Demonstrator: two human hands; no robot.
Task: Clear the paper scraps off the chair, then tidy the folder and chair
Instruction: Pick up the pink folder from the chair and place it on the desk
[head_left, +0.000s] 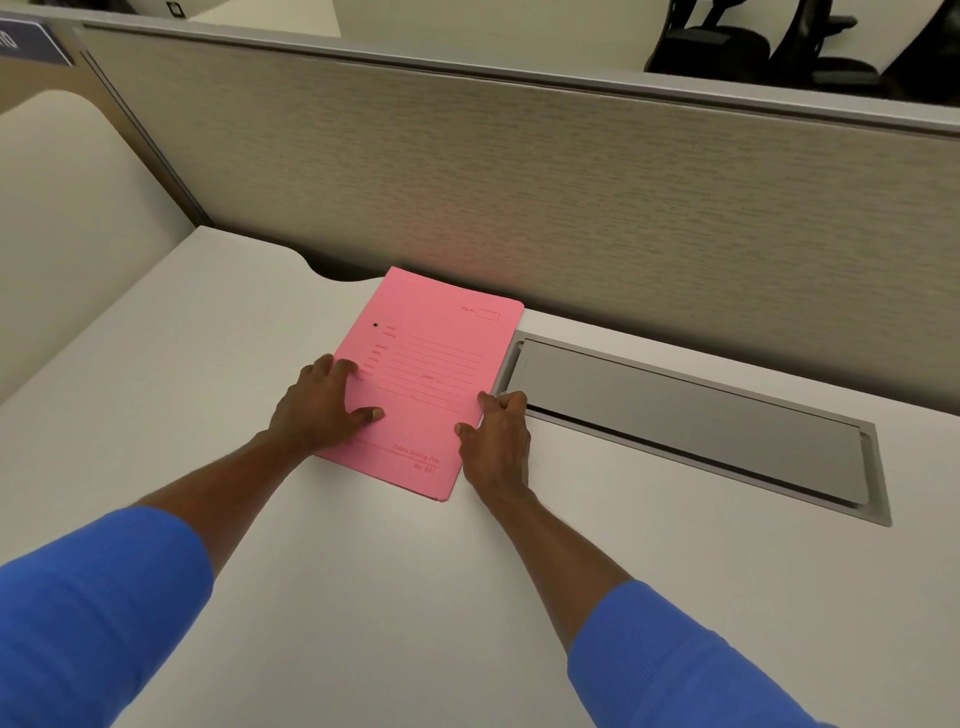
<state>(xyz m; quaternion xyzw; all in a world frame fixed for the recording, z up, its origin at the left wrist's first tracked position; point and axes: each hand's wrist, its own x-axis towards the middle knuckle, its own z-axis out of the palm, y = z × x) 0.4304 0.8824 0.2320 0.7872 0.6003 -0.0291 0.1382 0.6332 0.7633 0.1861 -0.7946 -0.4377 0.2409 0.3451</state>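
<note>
Both palms down: my left hand (324, 402) is spread flat, not clenched, pressing on the left part of the pink folder (426, 379), thumb pointing right across the cover, fingers over its left edge. My right hand (496, 441) sits against the folder's right edge, fingers curled at the edge, thumb tip touching the cover; can't tell whether it actually pinches the cover or just butts against it. Folder lies closed, flat on the white desk (363, 597), printed side up, tilted slightly clockwise, far corner near the grey partition (519, 171). Just right of the folder, touching or nearly touching its far right edge, is a recessed grey cable tray lid (691, 421) set into the desk; my right knuckles are right next to its near left corner. Desk's back edge has a curved cutout (337, 273) just left of the folder's far corner. Blue sleeves (98, 608) pushed up both forearms. Cream chair back (57, 208) off to the left, beside the desk. Dark office chairs (769, 41) behind the partition, far right. No obstruction on the folder itself.
</note>
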